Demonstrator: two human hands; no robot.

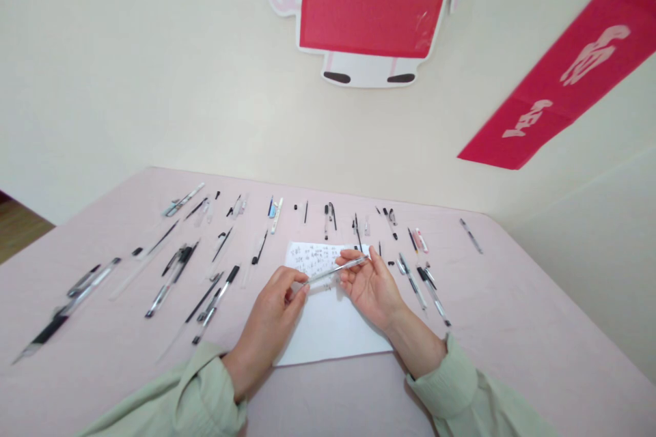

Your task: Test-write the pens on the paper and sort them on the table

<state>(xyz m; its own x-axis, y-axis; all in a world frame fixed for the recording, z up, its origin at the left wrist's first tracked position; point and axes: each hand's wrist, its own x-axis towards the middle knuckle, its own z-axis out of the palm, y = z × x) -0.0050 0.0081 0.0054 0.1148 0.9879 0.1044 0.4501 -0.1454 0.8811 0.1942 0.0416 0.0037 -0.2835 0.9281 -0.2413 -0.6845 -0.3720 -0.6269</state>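
Observation:
Over the sheet of paper, a slim clear pen is held slantwise between my two hands. My left hand pinches its lower left end with thumb and fingertips. At the upper right end, my right hand has its palm turned up, and the pen lies against its thumb and curled fingers. Handwriting covers the upper part of the paper; the lower part is blank. Whether the pen has its cap on is too small to tell.
A pink cloth covers the table. Left of the paper lie several pens and pen parts, among them a black-capped pen. More lie behind and to the right, with a lone pen farthest right. The wall rises behind the table.

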